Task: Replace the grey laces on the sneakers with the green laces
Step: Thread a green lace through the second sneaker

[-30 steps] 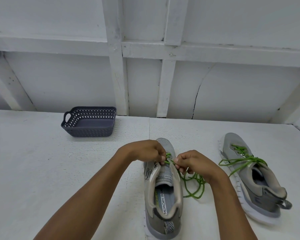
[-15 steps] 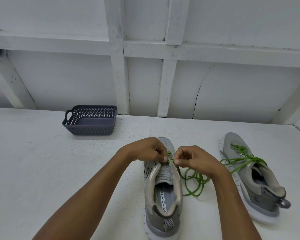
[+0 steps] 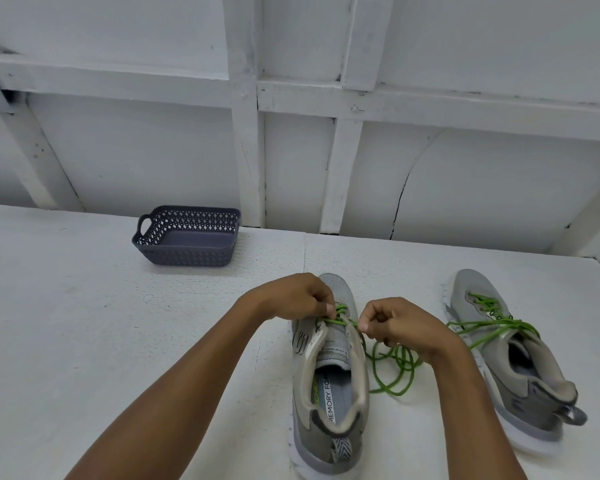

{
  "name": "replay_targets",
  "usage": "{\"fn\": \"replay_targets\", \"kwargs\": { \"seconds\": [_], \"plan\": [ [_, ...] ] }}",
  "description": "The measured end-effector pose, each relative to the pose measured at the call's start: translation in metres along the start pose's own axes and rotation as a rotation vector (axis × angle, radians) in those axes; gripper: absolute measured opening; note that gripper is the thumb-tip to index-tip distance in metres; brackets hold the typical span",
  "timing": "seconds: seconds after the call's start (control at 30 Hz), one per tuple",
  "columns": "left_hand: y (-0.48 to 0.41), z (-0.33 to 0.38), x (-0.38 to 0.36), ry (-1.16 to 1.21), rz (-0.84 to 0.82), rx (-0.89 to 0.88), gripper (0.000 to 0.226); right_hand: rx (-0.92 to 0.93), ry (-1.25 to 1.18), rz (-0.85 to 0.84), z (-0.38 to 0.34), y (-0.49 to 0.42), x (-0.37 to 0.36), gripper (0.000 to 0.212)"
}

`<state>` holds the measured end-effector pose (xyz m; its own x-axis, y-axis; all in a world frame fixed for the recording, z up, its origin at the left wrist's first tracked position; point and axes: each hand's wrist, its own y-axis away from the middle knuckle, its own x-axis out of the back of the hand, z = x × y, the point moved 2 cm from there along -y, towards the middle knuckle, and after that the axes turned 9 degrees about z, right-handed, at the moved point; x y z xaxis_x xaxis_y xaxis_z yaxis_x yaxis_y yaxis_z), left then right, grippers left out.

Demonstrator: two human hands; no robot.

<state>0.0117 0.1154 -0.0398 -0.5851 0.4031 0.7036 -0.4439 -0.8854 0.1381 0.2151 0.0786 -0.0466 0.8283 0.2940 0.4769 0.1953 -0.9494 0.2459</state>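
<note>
A dark grey perforated plastic basket point(image 3: 187, 237) sat leftmost. The left hand point(image 3: 291, 297) pinched the thin green lace point(image 3: 336, 320) atop the middle grey mesh sneaker point(image 3: 329, 375). The right hand point(image 3: 395, 323), fingers curled, pinched it too. A second, green-laced grey sneaker point(image 3: 510, 358) lay rightmost.

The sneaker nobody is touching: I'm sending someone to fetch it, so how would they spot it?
On the white table, two grey sneakers lie near the person. It is the right-hand sneaker, set apart at an angle. Unlike the middle sneaker, whose green lace the left hand and right hand pinch, no hand touches it.
</note>
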Motion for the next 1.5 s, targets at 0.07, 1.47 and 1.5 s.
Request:
{"fn": "replay_targets", "kwargs": {
  "seconds": [0.07,1.47,1.5],
  "plan": [
    [0.003,-0.002,0.001,0.06,-0.001,0.018,0.016,0.007,-0.018,-0.01,0.002,-0.001,0.002,0.016],
    [-0.018,0.021,0.001,-0.159,0.524,0.039,0.036,0.284,-0.253,0.338,-0.028,0.018,0.062,0.018],
    [-0.017,0.028,0.0,-0.112,0.48,-0.044,0.044,0.285,-0.216,0.315,-0.031,0.017,0.058,0.017]
  ]
}}
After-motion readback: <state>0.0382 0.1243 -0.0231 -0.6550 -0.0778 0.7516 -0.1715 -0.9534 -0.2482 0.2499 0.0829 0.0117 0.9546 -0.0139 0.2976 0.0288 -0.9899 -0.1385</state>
